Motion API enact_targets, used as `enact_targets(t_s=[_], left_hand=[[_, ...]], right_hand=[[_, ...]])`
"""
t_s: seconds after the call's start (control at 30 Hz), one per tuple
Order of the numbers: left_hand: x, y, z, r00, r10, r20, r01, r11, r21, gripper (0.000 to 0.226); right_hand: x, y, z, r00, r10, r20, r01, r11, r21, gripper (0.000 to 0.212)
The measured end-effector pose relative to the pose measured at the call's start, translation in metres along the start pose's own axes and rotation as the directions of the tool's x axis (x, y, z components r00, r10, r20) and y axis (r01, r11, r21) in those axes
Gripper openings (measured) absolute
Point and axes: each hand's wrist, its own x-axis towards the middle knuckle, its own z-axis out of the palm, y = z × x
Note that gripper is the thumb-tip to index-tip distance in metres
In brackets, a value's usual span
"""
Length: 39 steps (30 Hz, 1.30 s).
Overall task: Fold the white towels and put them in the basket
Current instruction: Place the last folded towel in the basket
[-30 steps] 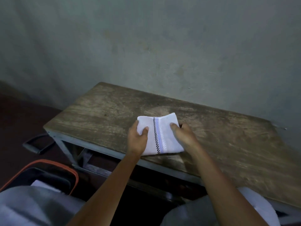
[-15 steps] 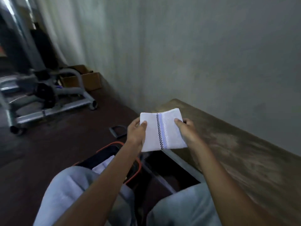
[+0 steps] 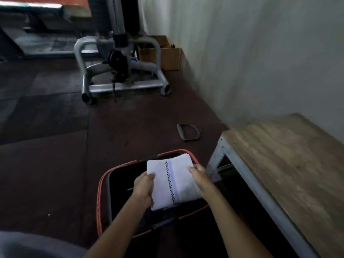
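Your two bare forearms reach forward and down from the lower edge of the view, side by side and slightly apart. Your left hand point(image 3: 143, 189) grips one side of the folded towel point(image 3: 178, 183), thumb pressed on top. Your right hand point(image 3: 200, 175) clasps the opposite side, thumb across the cloth, its fingers hidden beneath.

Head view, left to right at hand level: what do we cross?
left hand → folded white towel → right hand → wooden table. The basket spans under the first three, so it is left out.
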Motion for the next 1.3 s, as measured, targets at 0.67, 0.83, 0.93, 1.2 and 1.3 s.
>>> enact_targets(t_s=[0.67, 0.83, 0.93, 1.2, 1.3], left_hand=[[0.183, -0.088, -0.026, 0.955, -0.106, -0.277, 0.096, 0.994, -0.048, 0.025], [0.175, -0.093, -0.033, 0.950, 0.126, -0.285, -0.039, 0.956, 0.292, 0.036], [0.157, -0.100, -0.042, 0.793, 0.600, -0.107, -0.316, 0.555, 0.770, 0.042], [0.167, -0.117, -0.036, 0.875, 0.380, 0.301, -0.266, -0.143, 0.953, 0.071], [0.177, -0.121, -0.035, 0.917, 0.303, 0.260, -0.211, -0.185, 0.960, 0.076]], right_hand=[[0.148, 0.087, 0.089, 0.999, 0.034, -0.028, -0.041, 0.942, -0.334, 0.036], [0.127, 0.084, 0.092, 0.964, -0.258, -0.071, 0.178, 0.815, -0.551, 0.039], [0.112, 0.086, 0.099, 0.807, -0.574, 0.139, 0.433, 0.416, -0.800, 0.046], [0.142, 0.122, 0.100, 0.866, -0.367, 0.339, 0.418, 0.159, -0.895, 0.065], [0.147, 0.129, 0.102, 0.870, -0.361, 0.336, 0.409, 0.147, -0.901, 0.065]])
